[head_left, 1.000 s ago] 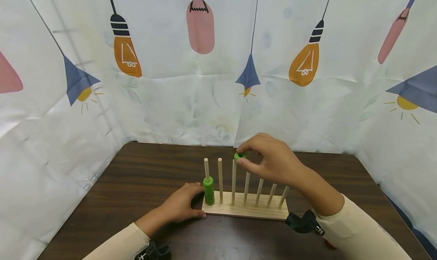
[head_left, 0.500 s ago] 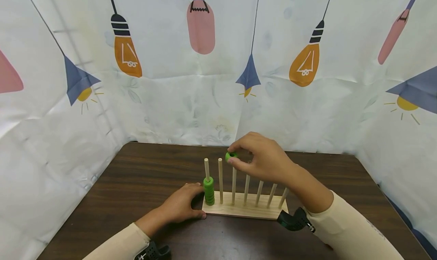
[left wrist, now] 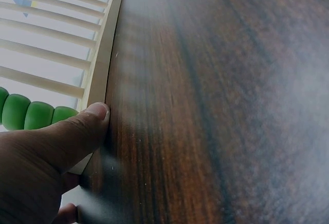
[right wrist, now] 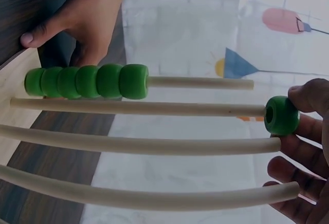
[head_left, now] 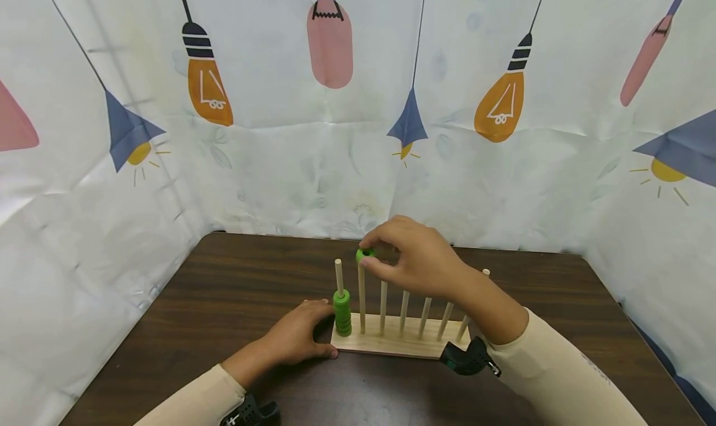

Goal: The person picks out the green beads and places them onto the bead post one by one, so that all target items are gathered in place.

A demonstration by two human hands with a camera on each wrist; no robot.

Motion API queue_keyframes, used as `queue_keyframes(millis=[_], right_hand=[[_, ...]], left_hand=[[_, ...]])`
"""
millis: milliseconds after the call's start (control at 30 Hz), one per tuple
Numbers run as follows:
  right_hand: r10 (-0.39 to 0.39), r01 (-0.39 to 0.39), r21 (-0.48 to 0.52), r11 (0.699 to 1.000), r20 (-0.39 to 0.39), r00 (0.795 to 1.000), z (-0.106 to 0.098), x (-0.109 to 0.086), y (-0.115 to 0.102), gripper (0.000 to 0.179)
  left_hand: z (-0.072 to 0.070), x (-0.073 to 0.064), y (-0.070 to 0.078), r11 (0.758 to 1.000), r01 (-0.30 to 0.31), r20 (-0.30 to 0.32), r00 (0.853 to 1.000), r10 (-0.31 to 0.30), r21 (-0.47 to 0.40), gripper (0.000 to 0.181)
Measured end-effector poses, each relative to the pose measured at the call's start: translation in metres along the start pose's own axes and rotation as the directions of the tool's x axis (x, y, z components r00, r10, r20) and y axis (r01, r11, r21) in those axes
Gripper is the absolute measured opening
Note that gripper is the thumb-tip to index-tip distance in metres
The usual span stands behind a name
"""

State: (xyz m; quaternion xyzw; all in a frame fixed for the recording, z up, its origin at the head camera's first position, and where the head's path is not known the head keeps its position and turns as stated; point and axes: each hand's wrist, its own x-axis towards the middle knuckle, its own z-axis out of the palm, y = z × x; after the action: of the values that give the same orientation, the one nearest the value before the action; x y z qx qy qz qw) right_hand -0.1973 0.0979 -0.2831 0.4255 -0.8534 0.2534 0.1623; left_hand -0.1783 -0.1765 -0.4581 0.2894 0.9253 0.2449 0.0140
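Between thumb and fingers, my right hand [head_left: 422, 258] pinches a green bead [right wrist: 281, 115] at the tip of the second peg [right wrist: 139, 107] from the left. The bead's hole faces the peg in the right wrist view; whether the tip is inside it, I cannot tell. Several green beads [right wrist: 86, 82] are stacked on the leftmost peg, whose upper part is bare. My left hand [head_left: 296, 334] grips the left end of the wooden base [head_left: 403, 345], thumb [left wrist: 85, 126] on its front edge. Its other fingers are partly hidden behind the end.
More bare pegs [head_left: 404, 311] stand to the right along the base, their tops partly covered by my right hand and forearm. Beneath is a dark wood-grain table [head_left: 184, 326]. A white sheet printed with lamps [head_left: 335, 165] hangs behind and at both sides.
My right hand has moved left with the green bead, from above the third peg to the tip of the second. The left hand and the base have stayed in place.
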Motion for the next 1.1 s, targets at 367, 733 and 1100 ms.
queue_keyframes(millis=[367, 733, 1100], right_hand=[[-0.006, 0.005, 0.010, 1.000, 0.018, 1.000, 0.008, 0.012, -0.007, 0.020], [-0.011, 0.010, 0.032, 0.999, 0.032, 0.999, 0.014, 0.022, -0.015, 0.021], [0.021, -0.022, 0.018, 1.000, 0.060, 0.998, 0.019, 0.026, -0.019, 0.019]], left_hand=[[0.000, -0.001, -0.001, 1.000, 0.004, 0.005, 1.000, -0.004, 0.001, 0.072], [0.000, 0.000, -0.003, 1.000, 0.012, 0.024, 1.000, -0.012, -0.019, 0.071], [0.000, 0.000, -0.003, 1.000, 0.001, 0.014, 1.000, -0.001, -0.017, 0.070]])
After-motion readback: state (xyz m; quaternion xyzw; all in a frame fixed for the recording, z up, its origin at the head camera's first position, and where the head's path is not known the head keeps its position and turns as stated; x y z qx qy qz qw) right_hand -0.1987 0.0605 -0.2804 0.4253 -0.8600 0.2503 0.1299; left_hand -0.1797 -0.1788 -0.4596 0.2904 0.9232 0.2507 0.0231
